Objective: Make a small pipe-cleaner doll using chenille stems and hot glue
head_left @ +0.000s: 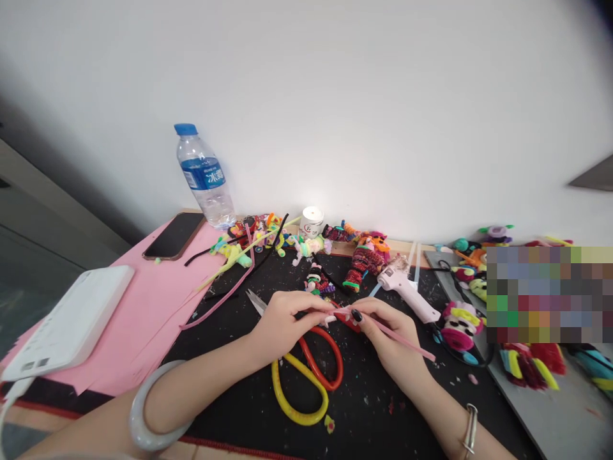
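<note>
My left hand [286, 322] and my right hand [390, 335] meet above the middle of a black mat [378, 409], fingers closed. Between their fingertips is a pink pipe cleaner [407, 344], its loose end trailing right past my right hand. The part at my fingertips looks bent, with a small pale piece by my left fingers; its shape is too small to make out. Scissors with one yellow and one red handle [306, 418] lie under my hands, blades pointing left. Just beyond my fingers stands a small dark figure of fuzzy stems [315, 279].
A pale glue gun [407, 291] lies right of centre. Several colourful pipe-cleaner figures line the wall, beside a white cup [311, 223]. At left are a water bottle [204, 179], a phone [175, 236], pink paper [153, 287] and a white device [71, 322]. A grey board [541, 415] is at right.
</note>
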The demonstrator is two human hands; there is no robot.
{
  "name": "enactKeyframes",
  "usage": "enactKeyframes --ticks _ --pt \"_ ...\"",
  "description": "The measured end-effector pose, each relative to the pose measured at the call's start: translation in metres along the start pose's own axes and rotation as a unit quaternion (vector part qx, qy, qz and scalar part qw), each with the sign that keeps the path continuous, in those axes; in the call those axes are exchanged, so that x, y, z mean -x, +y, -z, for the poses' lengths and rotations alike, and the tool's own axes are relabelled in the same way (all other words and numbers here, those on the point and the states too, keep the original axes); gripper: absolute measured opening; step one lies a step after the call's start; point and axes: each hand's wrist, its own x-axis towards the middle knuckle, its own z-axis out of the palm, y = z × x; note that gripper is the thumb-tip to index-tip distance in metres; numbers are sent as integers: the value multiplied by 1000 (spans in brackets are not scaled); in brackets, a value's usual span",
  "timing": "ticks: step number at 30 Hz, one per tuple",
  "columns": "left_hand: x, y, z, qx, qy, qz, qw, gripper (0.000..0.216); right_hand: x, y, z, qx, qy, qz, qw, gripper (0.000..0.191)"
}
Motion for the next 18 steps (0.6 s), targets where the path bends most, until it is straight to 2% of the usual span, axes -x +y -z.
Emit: enactKeyframes --ticks 3,8,11,15,18 --pt "-1 1 0 -2 12 8 1000 12 0 -1 0 4 14 6 1000 12" --pt "0 0 -1 4 21 17 1000 12 0 -1 2 11 -9 -12 1000 18" --pt "1 -2 -1 66 -1 42 997 14 0 2 3 -9 8 -40 999 19" --pt "0 -4 0 145 -34 78 986 35 1 10 7 -50 56 -67 995 22" --pt "0 -4 -1 189 -40 88 977 34 1 8 8 -54 34 -55 996 23"
